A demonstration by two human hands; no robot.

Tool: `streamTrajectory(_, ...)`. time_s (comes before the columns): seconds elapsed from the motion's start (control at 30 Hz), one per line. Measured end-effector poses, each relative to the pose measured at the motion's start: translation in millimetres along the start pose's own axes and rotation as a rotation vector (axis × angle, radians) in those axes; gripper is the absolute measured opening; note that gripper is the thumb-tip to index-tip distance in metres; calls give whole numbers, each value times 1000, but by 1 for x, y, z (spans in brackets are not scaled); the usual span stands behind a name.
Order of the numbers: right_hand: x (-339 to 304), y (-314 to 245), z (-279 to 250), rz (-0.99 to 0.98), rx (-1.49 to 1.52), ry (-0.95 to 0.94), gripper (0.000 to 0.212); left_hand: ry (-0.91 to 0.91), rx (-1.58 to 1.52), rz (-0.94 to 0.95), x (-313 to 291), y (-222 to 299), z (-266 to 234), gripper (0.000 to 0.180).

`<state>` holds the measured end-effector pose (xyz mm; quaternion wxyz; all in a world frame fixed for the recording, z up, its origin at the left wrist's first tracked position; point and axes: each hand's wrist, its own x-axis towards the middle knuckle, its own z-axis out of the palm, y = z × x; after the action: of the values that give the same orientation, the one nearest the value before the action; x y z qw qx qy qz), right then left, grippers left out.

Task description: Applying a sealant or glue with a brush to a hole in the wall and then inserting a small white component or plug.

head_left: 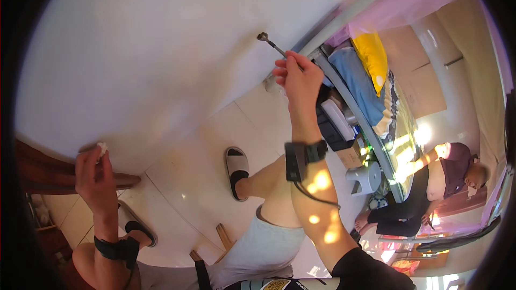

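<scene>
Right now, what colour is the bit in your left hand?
White. The bit in the left hand shows best in the head view.

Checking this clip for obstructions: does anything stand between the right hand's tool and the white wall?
Nothing visible does. The right hand holds the tool, whose dark tip shows against bare wall; whether it touches, I cannot tell. The left hand, holding a white scrap, is well off to the left.

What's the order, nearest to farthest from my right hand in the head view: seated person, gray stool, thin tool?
1. Thin tool, held in your right hand.
2. Gray stool, off to the right, lower in the picture.
3. Seated person, farther right, beyond the stool.
</scene>
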<state>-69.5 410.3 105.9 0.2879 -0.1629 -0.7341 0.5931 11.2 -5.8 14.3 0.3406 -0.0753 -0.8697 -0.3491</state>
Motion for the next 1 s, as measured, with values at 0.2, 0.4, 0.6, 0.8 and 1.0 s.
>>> streamTrajectory(0.2,-36,-11,29,-52,-81,-166,31,-27,-37,-61,-6,-10,-1,23)
streamTrajectory(0.4,-164,-30,50,-122,-195,-648,30,-144,-174,-170,-10,2,9,20)
streamTrajectory(0.6,-206,-17,81,-629,-61,-707,30,-660,32,22,-77,-28,7,22)
streamTrajectory(0.8,-225,4,101,-579,-158,-828,34,-900,133,303,-123,32,8,9)
streamTrajectory(1.0,-247,-8,105,-628,-96,-881,42,-1005,-48,276,-138,35,11,10)
